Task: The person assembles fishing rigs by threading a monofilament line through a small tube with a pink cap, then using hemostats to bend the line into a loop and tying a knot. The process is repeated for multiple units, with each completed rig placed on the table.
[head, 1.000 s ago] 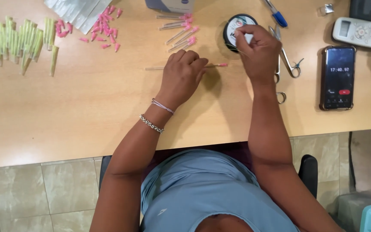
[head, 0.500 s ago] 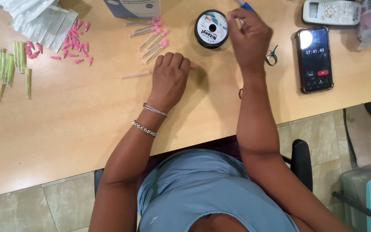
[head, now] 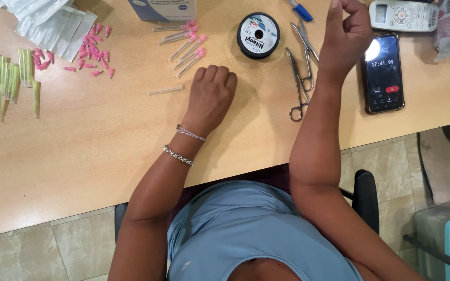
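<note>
My left hand (head: 212, 93) rests on the wooden table (head: 79, 156) as a closed fist, knuckles down, with two bracelets on the wrist. A thin clear tube (head: 166, 90) lies just left of it, not touched. My right hand (head: 347, 31) is lifted above the table's far side, its fingers pinched together; I see nothing between them. A black spool of thread (head: 258, 35) sits between the two hands, a little beyond my left fist. Metal scissors and forceps (head: 300, 78) lie under my right forearm.
Several pink-hubbed needles (head: 186, 44) and loose pink caps (head: 92, 52) lie at the back left, with green caps (head: 6, 80) and clear packets (head: 53, 21) farther left. A phone (head: 385, 73), a remote (head: 404, 14), a blue pen (head: 300, 10) and a box (head: 165, 9) sit along the back.
My right hand left the spool and rose up and to the right. My left hand let go of the thin tube and now lies as a fist beside it.
</note>
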